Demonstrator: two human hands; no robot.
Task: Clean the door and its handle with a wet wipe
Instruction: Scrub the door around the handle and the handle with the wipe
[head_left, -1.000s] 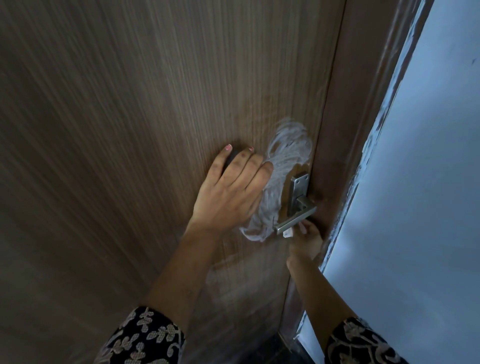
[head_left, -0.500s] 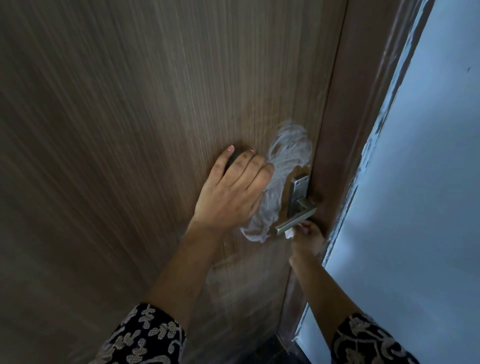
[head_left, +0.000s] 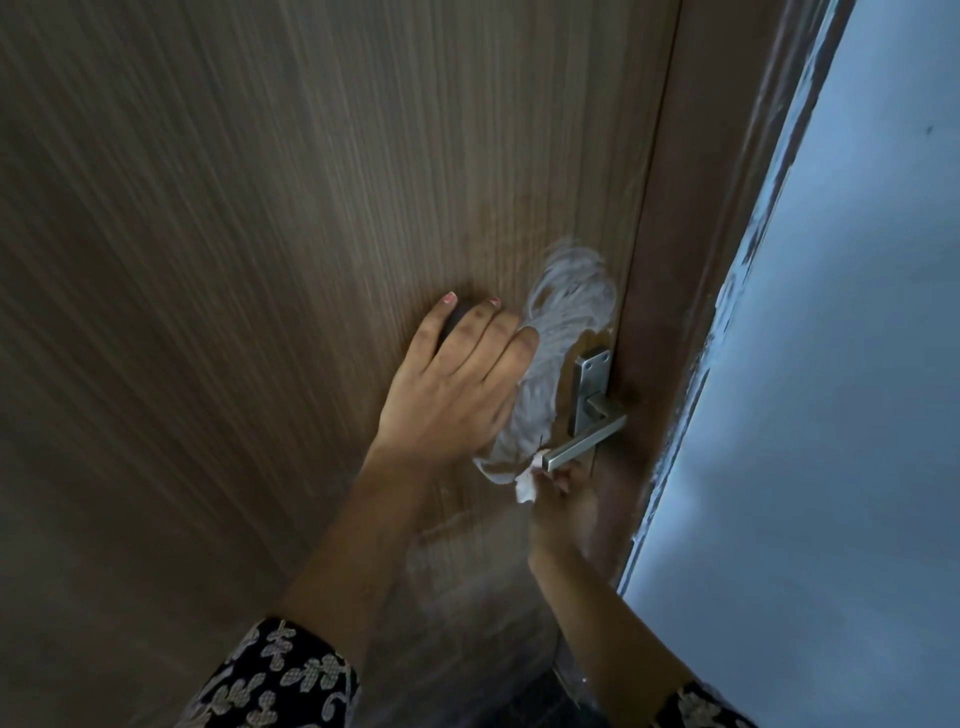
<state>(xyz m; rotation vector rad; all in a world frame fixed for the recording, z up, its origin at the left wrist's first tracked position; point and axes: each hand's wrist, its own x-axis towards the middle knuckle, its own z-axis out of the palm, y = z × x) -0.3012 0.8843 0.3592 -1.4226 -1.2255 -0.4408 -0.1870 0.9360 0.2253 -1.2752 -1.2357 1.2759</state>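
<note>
A brown wood-grain door (head_left: 260, 260) fills most of the view. Its silver lever handle (head_left: 584, 441) on a steel backplate (head_left: 589, 389) sits near the right edge. Whitish wet smears (head_left: 561, 322) streak the door just left of and above the plate. My left hand (head_left: 457, 395) lies flat on the door beside the smears, fingers together, holding nothing. My right hand (head_left: 563, 504) is just below the lever's free end, closed on a small white wet wipe (head_left: 527, 480) that pokes out at the lever tip.
The dark brown door frame (head_left: 691, 260) runs along the door's right edge. A pale blue-grey wall (head_left: 831, 415) lies to the right of it. A dark floor strip (head_left: 550, 696) shows at the bottom between my patterned sleeves.
My right hand has slid down and left from behind the lever, and more of the white wipe shows at the lever's tip. My left hand stays pressed on the door.
</note>
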